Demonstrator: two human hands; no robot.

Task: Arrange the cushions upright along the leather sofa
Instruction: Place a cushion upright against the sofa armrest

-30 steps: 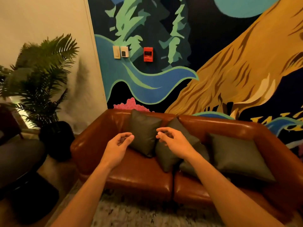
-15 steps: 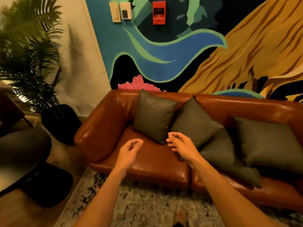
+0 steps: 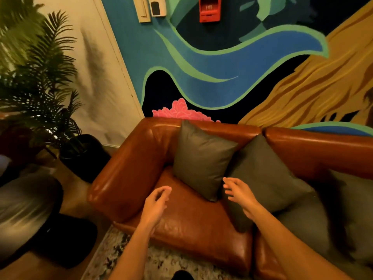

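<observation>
A brown leather sofa (image 3: 129, 174) stands against the mural wall. A dark grey cushion (image 3: 201, 158) stands upright in its left corner, leaning on the backrest. Beside it a second grey cushion (image 3: 264, 178) stands on one corner, tilted like a diamond. A third cushion (image 3: 302, 225) lies flatter behind it, and a fourth cushion (image 3: 355, 201) shows at the right edge. My left hand (image 3: 156, 203) hovers over the left seat, fingers loosely curled, holding nothing. My right hand (image 3: 239, 194) floats open in front of the tilted cushion, not touching it as far as I can tell.
A potted palm (image 3: 40, 81) in a black pot (image 3: 84, 156) stands left of the sofa arm. A dark round table (image 3: 26, 205) sits at the left edge. A patterned rug (image 3: 161, 261) lies in front of the sofa. Switches and a red alarm box (image 3: 210, 9) hang on the wall.
The view has closed in on the sofa's left end and tilted down. Both hands have spread apart and opened a little; the cushions have not moved.
</observation>
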